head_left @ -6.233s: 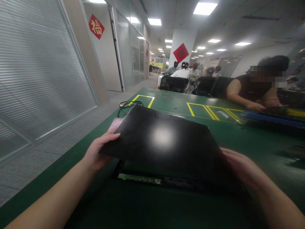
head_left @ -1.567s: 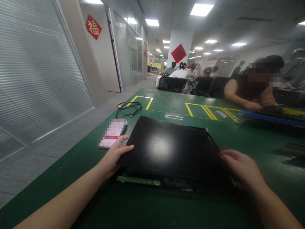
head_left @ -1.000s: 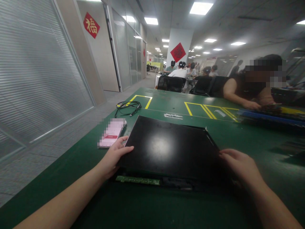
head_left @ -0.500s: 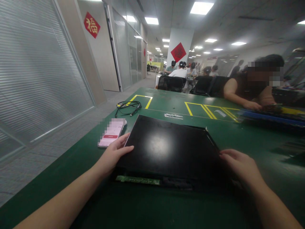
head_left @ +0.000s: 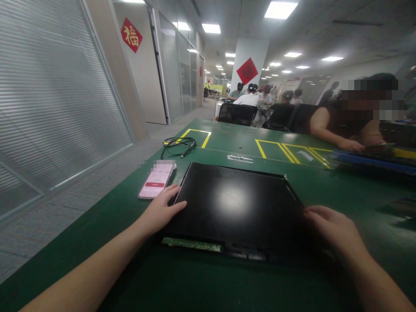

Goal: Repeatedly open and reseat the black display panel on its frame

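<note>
A dark, glossy display panel [head_left: 208, 190] lies in a black frame [head_left: 294, 190] on the green table, with a lamp's glare on its face. A green circuit board strip [head_left: 191, 245] shows along its near edge. My left hand [head_left: 162, 210] grips the panel's left edge, thumb on top and fingers at the side. At the right edge, my right hand [head_left: 331, 221] has thumb and fingers closed on the rim; some of its fingers are hidden. Just past my left hand lies a phone [head_left: 157, 182] with a lit screen.
A coiled black cable [head_left: 178, 147] lies beyond the phone. Yellow tape outlines [head_left: 273, 149] and white strips [head_left: 239, 158] mark the green table [head_left: 81, 225]. At the right, a co-worker [head_left: 351, 125] handles something by a blue tray [head_left: 373, 162]. Black chairs [head_left: 237, 113] stand behind.
The panel's far left corner has come down, and the panel now lies more evenly within the black frame. Both hands stay at its sides. The view has shifted slightly.
</note>
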The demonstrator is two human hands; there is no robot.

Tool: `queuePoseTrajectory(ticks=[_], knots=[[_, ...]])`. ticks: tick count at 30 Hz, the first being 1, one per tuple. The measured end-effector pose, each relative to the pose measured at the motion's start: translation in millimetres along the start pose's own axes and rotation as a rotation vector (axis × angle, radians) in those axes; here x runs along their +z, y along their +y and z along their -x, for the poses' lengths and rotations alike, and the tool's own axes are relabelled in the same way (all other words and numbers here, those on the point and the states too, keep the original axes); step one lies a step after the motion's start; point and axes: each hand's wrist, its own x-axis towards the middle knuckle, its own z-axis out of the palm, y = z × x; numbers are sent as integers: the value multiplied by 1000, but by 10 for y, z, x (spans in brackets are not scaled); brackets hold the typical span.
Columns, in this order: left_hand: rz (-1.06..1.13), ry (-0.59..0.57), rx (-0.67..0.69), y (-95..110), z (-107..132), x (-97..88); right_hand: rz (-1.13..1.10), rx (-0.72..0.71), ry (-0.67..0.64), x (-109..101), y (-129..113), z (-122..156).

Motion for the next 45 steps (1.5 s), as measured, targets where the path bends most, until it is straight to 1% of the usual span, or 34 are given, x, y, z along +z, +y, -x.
queuePoseTrajectory(ticks=[2,4,6,10,12,16,21,25,29,36,40,45], knots=[[-157,-89,58,-38,-31,-10,-2,6,0,-4,-13,3],[-292,-129,100,-71,-54,-15,-9,14,-5,-11,-21,5],[-374,-129,124,-102,-69,-14,-12,25,-5,-17,-21,4],[-450,-111,121,-183,-88,-4,-21,-1,22,-15,-6,-2],[-476,-105,113,-228,-98,0,-28,-4,26,-9,0,-3],[-526,-118,98,-290,-119,9,-36,23,-5,-3,24,-9],[-552,-126,114,-349,-138,16,-46,-12,-1,0,53,-22],[-555,-105,133,-425,-162,16,-32,-2,18,-1,-5,9],[-581,-113,137,-481,-183,25,-25,31,49,5,-69,40],[-590,-104,143,-517,-192,38,-12,-33,49,13,10,-7],[-590,-94,153,-529,-198,36,-22,-20,16,18,33,-15],[-610,-101,187,-515,-185,49,-14,-23,19,0,3,-1]])
